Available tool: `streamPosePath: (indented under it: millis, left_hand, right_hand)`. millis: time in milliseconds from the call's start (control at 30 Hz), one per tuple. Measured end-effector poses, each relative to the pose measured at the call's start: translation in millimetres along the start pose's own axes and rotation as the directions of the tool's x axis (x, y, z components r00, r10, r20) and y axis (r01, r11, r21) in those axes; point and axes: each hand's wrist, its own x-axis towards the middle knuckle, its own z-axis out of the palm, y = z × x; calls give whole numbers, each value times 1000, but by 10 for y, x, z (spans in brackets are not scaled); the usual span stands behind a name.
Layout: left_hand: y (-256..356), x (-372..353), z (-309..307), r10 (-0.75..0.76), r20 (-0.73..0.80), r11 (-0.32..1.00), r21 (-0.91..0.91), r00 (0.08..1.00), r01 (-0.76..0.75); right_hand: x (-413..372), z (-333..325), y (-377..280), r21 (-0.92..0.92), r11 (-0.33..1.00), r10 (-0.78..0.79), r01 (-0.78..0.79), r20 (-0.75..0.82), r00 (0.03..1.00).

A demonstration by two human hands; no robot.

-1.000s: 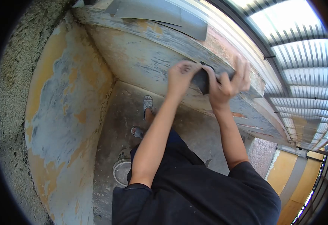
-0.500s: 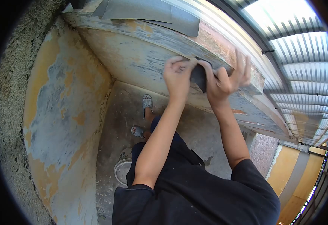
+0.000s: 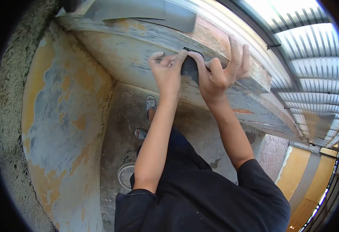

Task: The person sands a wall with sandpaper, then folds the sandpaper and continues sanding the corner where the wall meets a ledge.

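Note:
A small dark piece of sandpaper (image 3: pixel 190 70) lies bent against the edge of the ledge (image 3: pixel 150 38). My left hand (image 3: pixel 166 73) pinches its left side between thumb and index finger, with the other fingers curled. On its other side, my right hand (image 3: pixel 217 77) presses with the thumb, and its remaining fingers are raised and spread. Both thumbs meet near the top of the piece. The face of the sandpaper turned to the ledge is hidden.
Larger grey sheets (image 3: pixel 138 11) rest on top of the ledge. A patchy wall (image 3: pixel 68 116) with peeling yellow paint stands at the left. Beside my legs, a lidded bucket (image 3: pixel 127 174) sits on the concrete floor (image 3: pixel 115 127). Slatted translucent panels (image 3: pixel 312 58) rise at the right.
Both hands and the sandpaper have shifted left along the ledge edge, keeping their hold. The view has also moved slightly.

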Motion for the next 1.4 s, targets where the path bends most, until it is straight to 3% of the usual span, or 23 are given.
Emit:
streamPosePath:
  millis: [67,133,167,267,367,500,600,633,733,1000,1067,1133,1300,1400]
  left_hand:
    - [-180,-14,-30,-23,23,1000,-2,999,23]
    - [-526,-96,-44,-56,97,993,110,994,46]
    - [-425,-163,27,-149,91,988,43,985,146]
    - [-321,-52,-40,-16,34,1000,20,999,15]
    - [-13,71,-62,3,0,1000,-5,1000,-3]
    - [-366,-102,-4,-73,88,996,60,993,68]
    - [-421,-191,67,-109,74,993,57,991,105]
    - [-408,-147,39,-75,55,997,-14,996,76]
    - [-169,84,-90,24,-27,1000,6,999,-24]
    - [-387,-339,206,-125,-6,980,158,992,124]
    - [-243,-233,169,-88,-42,991,97,995,92]
    - [-30,-105,126,38,-121,996,85,992,-27]
    - [-318,-341,277,-50,-32,993,102,998,53]
    - [-301,-320,277,-1,-59,995,96,998,7]
  right_hand:
    - [-42,-40,56,21,998,59,-58,-19,998]
    - [-144,-142,217,6,1000,8,-8,-36,999]
    - [-136,-183,234,0,1000,29,-29,-18,999]
    - [-70,-84,122,-27,999,21,-21,11,1000]
    - [-23,88,-80,11,1000,22,-22,-29,999]
    - [-138,-131,166,19,999,45,-44,-54,998]
    - [-143,-209,260,-5,997,77,-77,-34,996]
    - [-129,-159,231,14,999,44,-44,-28,999]
    - [-20,34,41,50,999,-3,5,-49,999]
    - [-71,-315,354,-25,998,61,-62,-30,998]
    - [33,-134,235,61,998,-15,18,-56,998]
    - [104,-33,51,44,999,6,-3,-48,999]
    - [-13,-234,343,63,998,-6,11,-83,997]
    - [90,-302,292,-6,1000,17,-17,-36,999]
